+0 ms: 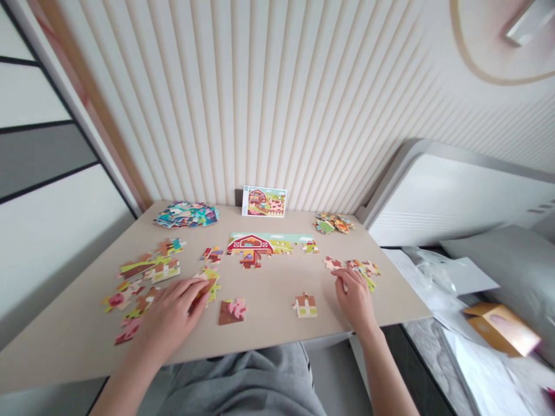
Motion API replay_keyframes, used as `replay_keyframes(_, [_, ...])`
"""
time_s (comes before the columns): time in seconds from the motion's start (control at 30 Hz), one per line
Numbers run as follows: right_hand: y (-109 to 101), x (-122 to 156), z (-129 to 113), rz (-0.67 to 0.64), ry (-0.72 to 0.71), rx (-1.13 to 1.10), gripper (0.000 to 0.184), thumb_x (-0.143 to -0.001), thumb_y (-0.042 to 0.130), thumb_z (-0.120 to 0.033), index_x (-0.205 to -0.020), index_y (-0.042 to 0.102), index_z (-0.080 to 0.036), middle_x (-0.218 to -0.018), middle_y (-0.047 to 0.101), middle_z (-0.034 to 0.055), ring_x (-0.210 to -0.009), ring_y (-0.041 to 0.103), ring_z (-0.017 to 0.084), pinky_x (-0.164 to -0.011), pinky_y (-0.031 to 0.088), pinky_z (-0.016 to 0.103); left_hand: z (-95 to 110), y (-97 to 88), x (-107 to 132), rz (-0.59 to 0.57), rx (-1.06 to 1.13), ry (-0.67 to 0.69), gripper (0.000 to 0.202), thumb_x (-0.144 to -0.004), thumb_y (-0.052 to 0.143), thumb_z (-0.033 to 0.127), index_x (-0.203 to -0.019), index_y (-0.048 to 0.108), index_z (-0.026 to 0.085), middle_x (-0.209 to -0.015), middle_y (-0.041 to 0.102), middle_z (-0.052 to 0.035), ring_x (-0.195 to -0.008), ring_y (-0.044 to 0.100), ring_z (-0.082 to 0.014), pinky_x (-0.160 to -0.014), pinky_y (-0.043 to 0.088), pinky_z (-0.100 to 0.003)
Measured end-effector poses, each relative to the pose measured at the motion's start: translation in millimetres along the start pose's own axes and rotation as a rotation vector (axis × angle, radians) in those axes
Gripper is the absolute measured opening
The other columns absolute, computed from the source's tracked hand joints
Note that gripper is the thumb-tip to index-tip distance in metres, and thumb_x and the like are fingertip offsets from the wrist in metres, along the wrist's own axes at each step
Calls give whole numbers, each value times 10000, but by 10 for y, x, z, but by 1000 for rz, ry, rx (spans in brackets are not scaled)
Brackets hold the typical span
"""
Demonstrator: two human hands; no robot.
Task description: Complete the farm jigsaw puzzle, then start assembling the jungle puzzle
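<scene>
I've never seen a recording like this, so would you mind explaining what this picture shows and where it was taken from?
This picture comes from a camera worn on a person's head, looking forward and down, so these are the person's own bare hands, not a machine. On the beige table lies a jigsaw: a partly joined barn scene, loose pieces, and a picture card standing at the back. The left hand has its fingers on a yellow-green piece, though I cannot tell whether it is gripped. The right hand touches a cluster of pieces.
</scene>
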State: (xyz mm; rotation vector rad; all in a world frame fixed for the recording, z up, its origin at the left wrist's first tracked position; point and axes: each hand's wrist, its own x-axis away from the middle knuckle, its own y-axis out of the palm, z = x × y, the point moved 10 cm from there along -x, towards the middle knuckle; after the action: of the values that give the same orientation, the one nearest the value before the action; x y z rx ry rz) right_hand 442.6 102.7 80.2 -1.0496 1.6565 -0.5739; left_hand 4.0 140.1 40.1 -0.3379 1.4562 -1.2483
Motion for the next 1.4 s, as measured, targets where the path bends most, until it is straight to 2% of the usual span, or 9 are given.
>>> replay_keyframes(0.1, [-243,291,489,38,95,140,332,-986,439,-287,-1144,729,-259,-1210,724,100,-1136,628,297,-1018,464,484,-9,25,5,-2,-6,14,303,-983,518,462,-1169,671,278,-1209,723,-69,-1095,678,-310,-1001,511,-475])
replay_keyframes(0.2, [-373,498,865,-13,151,236,344,-999,445,-372,-1152,729,-253,-1230,725,104,-1131,637,307,-993,476,483,-20,37,6,-5,3,17,308,-979,518,470,-1160,674,276,-1202,727,-70,-1080,689,-305,-992,520,-466])
replay_keyframes(0.37, [-544,655,1216,4,227,307,368,-995,428,-434,-1140,723,-269,-1185,741,106,-1095,659,322,-953,498,497,-21,37,7,-2,-12,37,308,-975,515,470,-1148,679,275,-1191,732,-74,-1083,693,-296,-997,525,-451])
replay_keyframes(0.63, [-365,560,1329,-39,266,226,457,-976,479,-458,-1350,628,-241,-1324,683,116,-1206,624,325,-1027,474,511,-23,38,-13,-12,13,60,292,-966,534,463,-1149,673,281,-1212,725,-73,-1092,691,-300,-1033,513,-455])
replay_keyframes(0.83, [-383,314,1408,-5,272,112,415,-986,479,-437,-1308,660,-247,-1322,684,112,-1228,630,288,-1052,471,472,-22,36,-5,-9,-3,70,286,-969,535,451,-1155,669,279,-1204,727,-72,-1084,696,-301,-1028,519,-460])
replay_keyframes(0.93, [-311,80,1441,-85,260,86,428,-976,505,-467,-1294,677,-239,-1325,688,121,-1210,649,284,-1034,487,456,-11,30,-2,-8,-14,72,282,-978,530,449,-1152,667,275,-1206,726,-74,-1089,696,-294,-1039,517,-448])
replay_keyframes(1.1, [-22,-230,1402,-274,223,182,595,-906,602,-574,-1390,626,-229,-1330,691,138,-1224,639,328,-1041,471,485,29,1,-10,9,-21,82,296,-993,517,456,-1157,670,263,-1205,727,-89,-1081,695,-285,-1037,517,-433])
replay_keyframes(1.23, [157,-315,1474,-315,279,217,641,-859,654,-581,-1383,639,-213,-1299,700,152,-1218,633,343,-1036,464,466,38,8,-12,-11,-28,58,310,-1005,516,451,-1178,673,247,-1215,719,-94,-1109,678,-281,-1046,502,-427])
replay_keyframes(1.4, [266,-351,1604,-336,286,114,658,-858,631,-584,-1392,638,-200,-1313,679,164,-1192,642,341,-1016,481,461,42,-8,-22,-24,-16,14,275,-1006,525,417,-1165,681,255,-1214,716,-80,-1112,667,-282,-1030,499,-430])
